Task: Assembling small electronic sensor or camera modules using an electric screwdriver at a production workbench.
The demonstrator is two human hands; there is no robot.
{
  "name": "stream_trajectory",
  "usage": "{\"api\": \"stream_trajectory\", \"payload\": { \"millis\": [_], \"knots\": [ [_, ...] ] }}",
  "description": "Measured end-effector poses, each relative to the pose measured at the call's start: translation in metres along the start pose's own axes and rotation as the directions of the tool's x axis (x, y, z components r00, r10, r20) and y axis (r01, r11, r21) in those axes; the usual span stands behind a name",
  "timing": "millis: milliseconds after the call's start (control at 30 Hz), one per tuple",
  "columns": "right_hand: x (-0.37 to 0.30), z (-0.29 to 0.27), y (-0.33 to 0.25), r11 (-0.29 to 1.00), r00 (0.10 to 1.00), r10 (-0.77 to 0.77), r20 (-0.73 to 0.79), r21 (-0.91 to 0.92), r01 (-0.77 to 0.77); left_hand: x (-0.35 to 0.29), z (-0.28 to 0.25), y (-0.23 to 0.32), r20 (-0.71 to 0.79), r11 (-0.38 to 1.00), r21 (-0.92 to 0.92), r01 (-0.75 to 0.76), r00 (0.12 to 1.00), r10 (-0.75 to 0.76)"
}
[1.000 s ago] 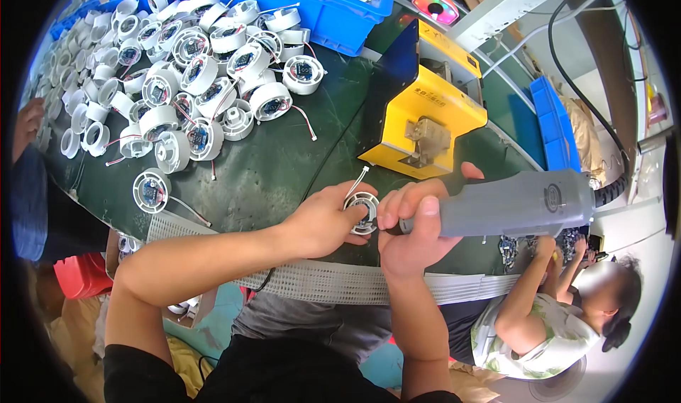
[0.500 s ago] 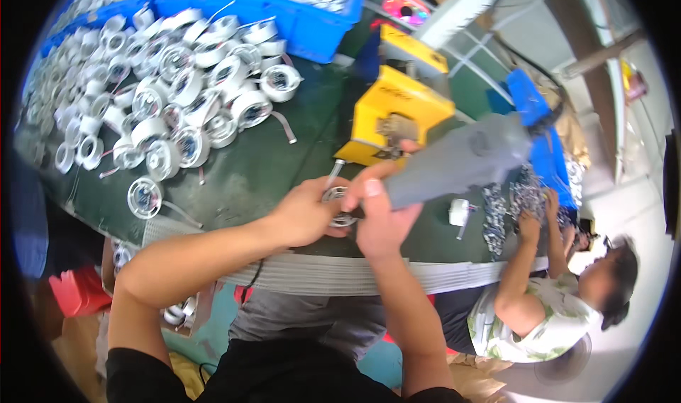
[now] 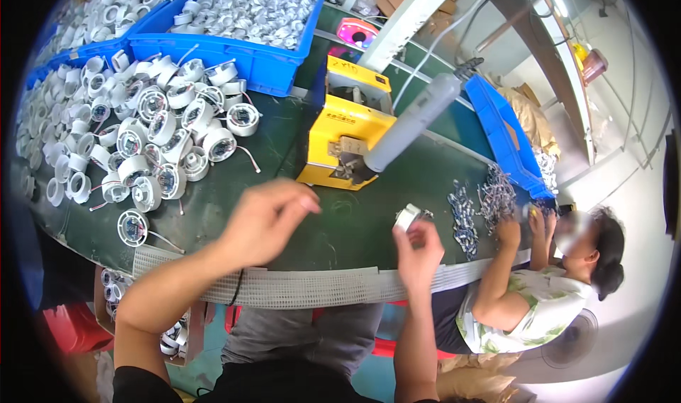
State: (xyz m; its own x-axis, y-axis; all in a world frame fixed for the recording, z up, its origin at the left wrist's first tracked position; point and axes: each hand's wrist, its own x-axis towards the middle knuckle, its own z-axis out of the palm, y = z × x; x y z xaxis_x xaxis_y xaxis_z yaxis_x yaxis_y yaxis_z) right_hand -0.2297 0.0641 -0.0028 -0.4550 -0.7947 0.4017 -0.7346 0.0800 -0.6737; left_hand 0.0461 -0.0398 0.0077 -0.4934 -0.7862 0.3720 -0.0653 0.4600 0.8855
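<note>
My right hand (image 3: 420, 255) has its thumb and fingers pinched on a white round plastic housing (image 3: 407, 216) at the table's near right. A small dark bit shows beside the housing. My left hand (image 3: 273, 215), slightly blurred, hovers over the near middle of the table. Its fingers are bent, thumb and forefinger apart, and nothing shows between them. A grey electric screwdriver (image 3: 415, 119) leans with its lower end against the yellow box-shaped machine (image 3: 344, 137), beyond both hands; neither touches it.
White round housings (image 3: 159, 130) with boards and wires are heaped at left, before a blue bin (image 3: 266, 69) of small white parts. Small metallic parts (image 3: 464, 222) lie at right, near a co-worker's hands (image 3: 507, 231). A white mesh strip (image 3: 326, 289) lines the near edge.
My right hand has let go of the screwdriver and grips a white housing. My left hand no longer shows the round part it held and has moved apart from the right. The view has shifted.
</note>
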Motion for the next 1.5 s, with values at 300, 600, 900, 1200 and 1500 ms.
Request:
{"api": "stream_trajectory", "payload": {
  "millis": [300, 600, 900, 1200, 1500],
  "knots": [
    [-0.048, 0.015, -0.060, 0.866, 0.925, -0.379, -0.038, 0.337, 0.368, -0.012, 0.019, 0.007, 0.286, 0.984, -0.049, -0.174, 0.941, 0.180],
    [-0.022, 0.041, -0.054, 0.702, 0.902, 0.074, 0.426, 0.620, -0.350, -0.006, 0.012, 0.010, 0.265, 0.949, 0.083, -0.305, 0.925, 0.274],
    [-0.037, 0.049, -0.062, 0.695, 0.945, 0.142, 0.296, 0.650, -0.308, -0.006, 0.008, 0.014, 0.309, 0.990, -0.139, 0.030, 0.951, 0.015],
    [-0.038, 0.052, -0.056, 0.751, 0.900, -0.407, 0.154, 0.617, 0.234, -0.001, 0.015, -0.012, 0.596, 0.367, -0.648, 0.667, 0.744, -0.302],
    [-0.037, 0.056, -0.070, 0.800, 0.838, -0.539, 0.089, 0.367, 0.476, 0.002, 0.015, -0.004, 0.561, 0.513, -0.476, 0.714, 0.696, -0.448]
  ]
}}
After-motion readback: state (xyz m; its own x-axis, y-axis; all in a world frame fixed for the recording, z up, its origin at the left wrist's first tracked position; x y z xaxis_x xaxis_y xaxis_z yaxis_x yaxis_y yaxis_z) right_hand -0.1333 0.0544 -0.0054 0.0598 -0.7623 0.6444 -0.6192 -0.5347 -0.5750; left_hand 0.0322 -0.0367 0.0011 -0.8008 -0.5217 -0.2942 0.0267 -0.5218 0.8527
